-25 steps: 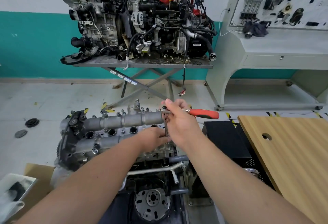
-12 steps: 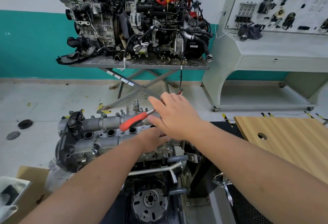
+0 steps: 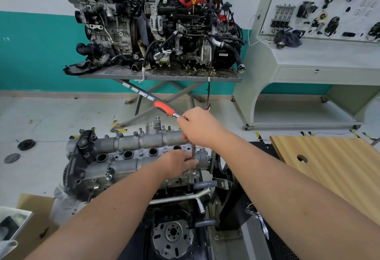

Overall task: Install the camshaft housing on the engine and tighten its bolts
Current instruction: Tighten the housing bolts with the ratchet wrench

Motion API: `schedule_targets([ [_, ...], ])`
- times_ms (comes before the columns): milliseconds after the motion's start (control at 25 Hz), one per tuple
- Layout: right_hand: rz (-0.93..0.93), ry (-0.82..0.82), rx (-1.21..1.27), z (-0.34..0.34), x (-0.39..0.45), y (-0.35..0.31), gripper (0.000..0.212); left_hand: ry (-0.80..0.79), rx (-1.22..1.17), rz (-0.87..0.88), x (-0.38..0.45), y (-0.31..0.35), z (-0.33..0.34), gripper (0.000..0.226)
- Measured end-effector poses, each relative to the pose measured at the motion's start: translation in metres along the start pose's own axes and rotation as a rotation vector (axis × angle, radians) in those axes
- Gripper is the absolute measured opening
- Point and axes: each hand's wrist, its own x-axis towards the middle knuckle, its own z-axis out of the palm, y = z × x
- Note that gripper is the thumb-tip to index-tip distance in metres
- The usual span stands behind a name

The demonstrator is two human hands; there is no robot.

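Note:
The grey camshaft housing (image 3: 131, 154) lies on top of the engine (image 3: 170, 233) in front of me, with several bolts standing along its edges. My right hand (image 3: 200, 129) grips the head end of a ratchet whose red handle (image 3: 166, 109) points up and to the left. A thin extension bar (image 3: 192, 152) runs down from it to a bolt at the housing's right end. My left hand (image 3: 177, 163) rests on the housing there, its fingers around the bar's lower end.
A wooden tabletop (image 3: 333, 169) with a round hole is at the right. Behind stand two engines on a grey lift table (image 3: 160, 75) and a grey display bench (image 3: 320, 60). A cardboard box (image 3: 30, 229) sits lower left. Round black parts (image 3: 26, 144) lie on the floor.
The ratchet's red handle has swung from pointing right, round through lower left, to pointing up and left. My left hand has stayed at the bar's foot.

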Motion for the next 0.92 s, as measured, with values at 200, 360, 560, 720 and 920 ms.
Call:
schedule_targets([
  [200,0.295,0.051,1.264,0.015,-0.012,0.000,0.016,0.016,0.005,0.018,-0.001,0.001,-0.001,0.041],
  [360,0.154,0.251,1.568,0.036,-0.019,0.016,0.018,0.007,0.014,0.020,0.000,0.002,-0.001,0.039],
  [560,-0.157,0.429,0.845,0.049,-0.029,0.027,0.025,0.020,-0.011,0.012,-0.001,0.004,-0.001,0.031],
  [720,-0.488,0.682,0.051,0.050,-0.016,0.037,0.020,0.027,0.088,0.007,-0.002,0.007,0.000,0.021],
  [920,-0.454,0.434,-0.627,0.022,-0.011,0.034,0.018,0.032,-0.006,0.030,-0.001,0.006,0.000,0.033],
])
